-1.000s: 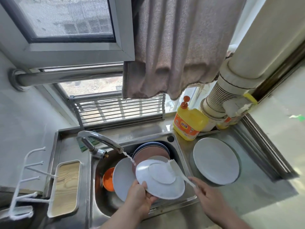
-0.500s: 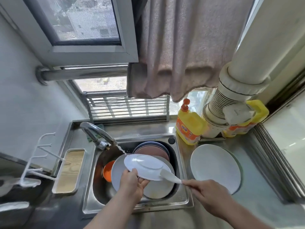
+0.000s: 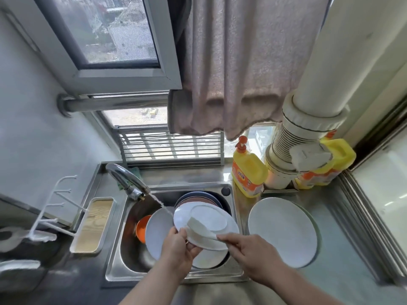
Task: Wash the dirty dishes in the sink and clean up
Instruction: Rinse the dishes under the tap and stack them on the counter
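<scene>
Brush (image 3: 198,227) had slid onto the plate (image 3: 207,223); left hand (image 3: 178,249) gripped its wet rim, right hand (image 3: 253,254) pinched the handle; a slip risked chipping dishes in the sink (image 3: 176,276)

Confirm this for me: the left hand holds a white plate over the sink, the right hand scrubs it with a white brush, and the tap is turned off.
One thing is wrong: the tap is running, and the head view shows a stream of water falling from its spout toward the plates. The rest stands: the left hand holds the white plate over the sink, and the right hand scrubs it with the white brush.

Three white plates (image 3: 283,231); two detergent bottles (image 3: 247,170); perhaps more.
</scene>
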{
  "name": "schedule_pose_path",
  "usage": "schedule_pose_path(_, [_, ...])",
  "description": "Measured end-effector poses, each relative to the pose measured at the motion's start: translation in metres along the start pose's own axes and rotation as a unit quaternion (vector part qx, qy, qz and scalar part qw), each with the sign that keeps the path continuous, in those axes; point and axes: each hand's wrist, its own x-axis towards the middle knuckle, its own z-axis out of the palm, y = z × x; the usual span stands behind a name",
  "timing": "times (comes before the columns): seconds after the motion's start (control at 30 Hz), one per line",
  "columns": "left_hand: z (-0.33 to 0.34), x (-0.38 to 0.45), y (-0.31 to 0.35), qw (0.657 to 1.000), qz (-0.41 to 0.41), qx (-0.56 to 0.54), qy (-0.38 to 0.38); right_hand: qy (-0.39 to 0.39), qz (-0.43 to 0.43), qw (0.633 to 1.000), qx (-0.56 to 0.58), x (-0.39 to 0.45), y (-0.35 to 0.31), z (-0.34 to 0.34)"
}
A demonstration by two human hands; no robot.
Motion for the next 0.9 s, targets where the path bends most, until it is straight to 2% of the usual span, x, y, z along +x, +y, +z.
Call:
schedule_pose_path(0.13, [-0.01, 0.004, 0.012, 1.0, 0.002, -0.012, 0.021, 0.0, 0.051, 0.999, 0.004, -0.016, 0.046, -0.006])
schedule_pose_path(0.33, [-0.003, -0.008, 0.003, 0.999, 0.028, 0.014, -0.001, 0.015, -0.013, 0.998, 0.055, 0.012, -0.021, 0.021])
schedule_pose_path(0.5, [-0.016, -0.009, 0.009, 0.993, 0.062, 0.102, 0.002, 0.006, 0.026, 0.997, 0.073, 0.02, -0.016, 0.019])
schedule_pose_path(0.6, [-0.025, -0.014, 0.011, 0.984, 0.071, 0.164, -0.003, 0.05, 0.047, 0.987, 0.146, 0.042, -0.011, 0.022])
schedule_pose_path(0.73, [-0.037, -0.014, 0.025, 0.987, 0.068, 0.145, 0.006, 0.082, 0.097, 0.975, 0.184, 0.051, 0.003, 0.032])
schedule_pose_path(0.83, [-0.044, -0.003, 0.037, 0.989, 0.07, 0.128, 0.024, 0.046, 0.105, 0.98, 0.164, 0.016, 0.005, 0.049])
schedule_pose_path(0.9, [-0.045, 0.0, 0.036, 0.984, 0.073, 0.159, 0.033, 0.018, 0.097, 0.981, 0.164, 0.008, -0.009, 0.059])
